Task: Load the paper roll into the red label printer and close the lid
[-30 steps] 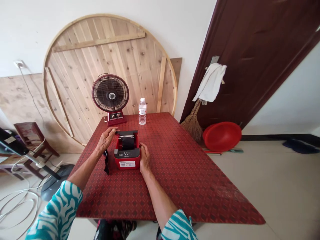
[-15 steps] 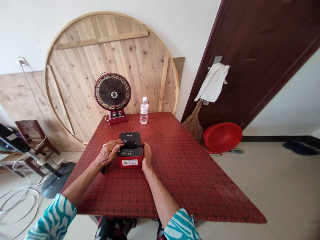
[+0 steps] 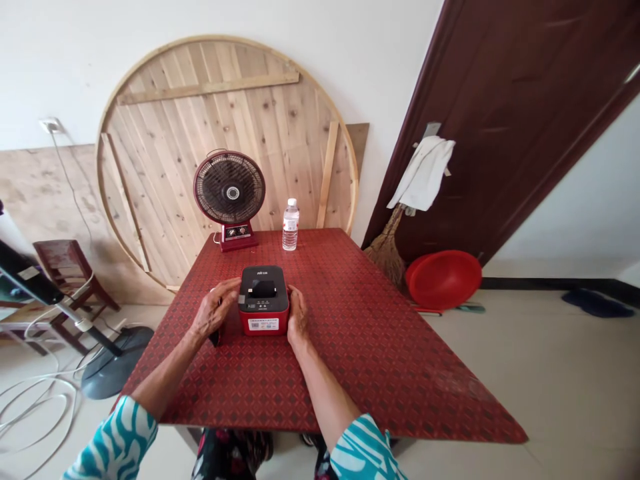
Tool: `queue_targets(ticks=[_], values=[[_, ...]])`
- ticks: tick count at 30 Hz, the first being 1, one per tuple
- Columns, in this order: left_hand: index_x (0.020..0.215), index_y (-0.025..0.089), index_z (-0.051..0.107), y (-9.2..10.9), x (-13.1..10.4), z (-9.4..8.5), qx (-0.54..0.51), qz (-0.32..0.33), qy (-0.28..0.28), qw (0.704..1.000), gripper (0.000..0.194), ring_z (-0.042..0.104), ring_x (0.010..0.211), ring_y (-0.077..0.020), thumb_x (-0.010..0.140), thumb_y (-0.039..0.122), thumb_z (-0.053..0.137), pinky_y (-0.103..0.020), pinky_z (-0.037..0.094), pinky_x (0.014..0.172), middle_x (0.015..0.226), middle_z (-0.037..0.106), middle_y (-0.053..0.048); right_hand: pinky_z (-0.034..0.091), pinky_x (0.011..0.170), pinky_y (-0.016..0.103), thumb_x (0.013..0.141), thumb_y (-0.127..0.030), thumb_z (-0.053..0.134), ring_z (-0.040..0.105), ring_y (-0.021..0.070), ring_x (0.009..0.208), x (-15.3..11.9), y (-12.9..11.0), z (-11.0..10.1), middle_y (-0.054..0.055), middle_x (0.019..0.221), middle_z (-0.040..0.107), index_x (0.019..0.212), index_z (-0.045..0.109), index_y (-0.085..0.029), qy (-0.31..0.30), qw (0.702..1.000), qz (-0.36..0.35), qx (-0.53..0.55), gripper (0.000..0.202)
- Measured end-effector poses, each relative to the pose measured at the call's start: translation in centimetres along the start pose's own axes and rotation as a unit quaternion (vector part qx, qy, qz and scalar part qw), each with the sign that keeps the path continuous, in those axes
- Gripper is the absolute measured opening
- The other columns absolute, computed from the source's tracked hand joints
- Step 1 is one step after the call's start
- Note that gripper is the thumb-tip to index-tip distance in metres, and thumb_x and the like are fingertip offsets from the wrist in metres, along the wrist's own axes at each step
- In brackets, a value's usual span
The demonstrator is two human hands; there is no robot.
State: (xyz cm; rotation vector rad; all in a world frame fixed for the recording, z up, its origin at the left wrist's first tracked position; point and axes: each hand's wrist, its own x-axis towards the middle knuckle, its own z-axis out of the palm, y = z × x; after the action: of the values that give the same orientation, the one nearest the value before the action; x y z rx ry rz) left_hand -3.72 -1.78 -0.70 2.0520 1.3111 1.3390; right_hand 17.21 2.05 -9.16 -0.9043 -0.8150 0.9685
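My open, loosely curved hands flank the boxy red-and-black plastic device; pushing unevenly from one side could skew it across the patterned red table.

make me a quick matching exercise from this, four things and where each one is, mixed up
Things
1. fan
2. white cloth
3. red basin
4. red and black device

Places
A. on the floor by the door
B. between the left hand and the right hand
C. on the table, to the left of the bottle
D. hanging by the door handle

Right pairs: 1-C, 2-D, 3-A, 4-B
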Motion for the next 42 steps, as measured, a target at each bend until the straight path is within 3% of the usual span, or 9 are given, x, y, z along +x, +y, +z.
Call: queue_targets(ticks=[3, 6, 11, 16, 24, 34, 42], values=[[0.116, 0.014, 0.062, 0.5, -0.9, -0.1, -0.1, -0.163, 0.064, 0.98, 0.048, 0.07, 0.087, -0.02, 0.084, 0.05, 0.061, -0.028, 0.055, 0.068, 0.101, 0.073, -0.01, 0.045, 0.092, 0.034, 0.084, -0.057, 0.05, 0.063, 0.0214, 0.106, -0.1, -0.1, 0.1, 0.006, 0.106, 0.074, 0.11, 0.068, -0.02, 0.002, 1.0, -0.001, 0.003, 0.049], [0.112, 0.012, 0.06, 1.6, -0.8, 0.1, -0.178, -0.275, 0.004, 0.945, 0.048, 0.066, 0.062, -0.0142, 0.076, 0.042, 0.073, -0.02, 0.047, 0.047, 0.079, 0.071, -0.005, 0.045, 0.092, 0.035, 0.084, -0.057, 0.05, 0.063, 0.0211, 0.104, -0.1, -0.2, 0.3, 0.006, 0.105, 0.074, 0.11, 0.068, -0.021, 0.002, 1.0, 0.002, 0.007, 0.048], [0.103, 0.013, 0.059, 3.2, 0.3, 0.4, -0.235, -0.362, -0.027, 0.902, 0.038, 0.059, 0.045, -0.0097, 0.073, 0.028, 0.078, -0.017, 0.046, 0.042, 0.057, 0.063, 0.003, 0.045, 0.093, 0.035, 0.084, -0.058, 0.05, 0.063, 0.0209, 0.104, 0.0, -0.1, 0.2, 0.006, 0.11, 0.073, 0.108, 0.067, -0.021, 0.001, 1.0, 0.013, 0.009, 0.047], [0.095, 0.014, 0.056, 3.1, 1.2, 0.4, -0.294, -0.432, -0.031, 0.852, 0.031, 0.057, 0.041, -0.0079, 0.072, 0.016, 0.077, -0.016, 0.047, 0.039, 0.058, 0.064, 0.003, 0.044, 0.096, 0.036, 0.083, -0.058, 0.051, 0.062, 0.0217, 0.106, 0.0, 0.0, 0.1, 0.006, 0.112, 0.071, 0.108, 0.067, -0.021, 0.0, 1.0, 0.021, 0.006, 0.047], [0.086, 0.015, 0.056, 2.8, 2.1, -0.1, -0.335, -0.485, -0.056, 0.806, 0.025, 0.05, 0.034, -0.0058, 0.071, 0.005, 0.073, -0.013, 0.04, 0.032, 0.054, 0.06, 0.006, 0.043, 0.098, 0.037, 0.082, -0.058, 0.053, 0.061, 0.0223, 0.109, -0.1, -0.3, 0.2, 0.006, 0.113, 0.071, 0.106, 0.068, -0.022, 0.003, 1.0, 0.021, 0.016, 0.046], [0.076, 0.014, 0.054, 1.6, 1.7, 0.1, -0.396, -0.49, -0.103, 0.77, 0.019, 0.036, 0.031, 0.0008, 0.073, 0.008, 0.072, -0.008, 0.021, 0.027, 0.056, 0.054, 0.006, 0.045, 0.093, 0.037, 0.083, -0.055, 0.053, 0.063, 0.0224, 0.104, -0.3, 0.1, 0.3, 0.006, 0.11, 0.072, 0.107, 0.067, -0.022, 0.002, 0.999, 0.036, 0.02, 0.044], [0.089, 0.015, 0.051, 2.4, 2.1, 0.3, -0.36, -0.483, -0.059, 0.796, 0.029, 0.037, 0.031, -0.0005, 0.07, 0.001, 0.067, -0.01, 0.023, 0.028, 0.057, 0.054, 0.008, 0.044, 0.095, 0.038, 0.083, -0.057, 0.052, 0.062, 0.0227, 0.106, -0.1, 0.2, 0.2, 0.006, 0.112, 0.071, 0.109, 0.067, -0.022, -0.002, 0.999, 0.032, 0.01, 0.046]])
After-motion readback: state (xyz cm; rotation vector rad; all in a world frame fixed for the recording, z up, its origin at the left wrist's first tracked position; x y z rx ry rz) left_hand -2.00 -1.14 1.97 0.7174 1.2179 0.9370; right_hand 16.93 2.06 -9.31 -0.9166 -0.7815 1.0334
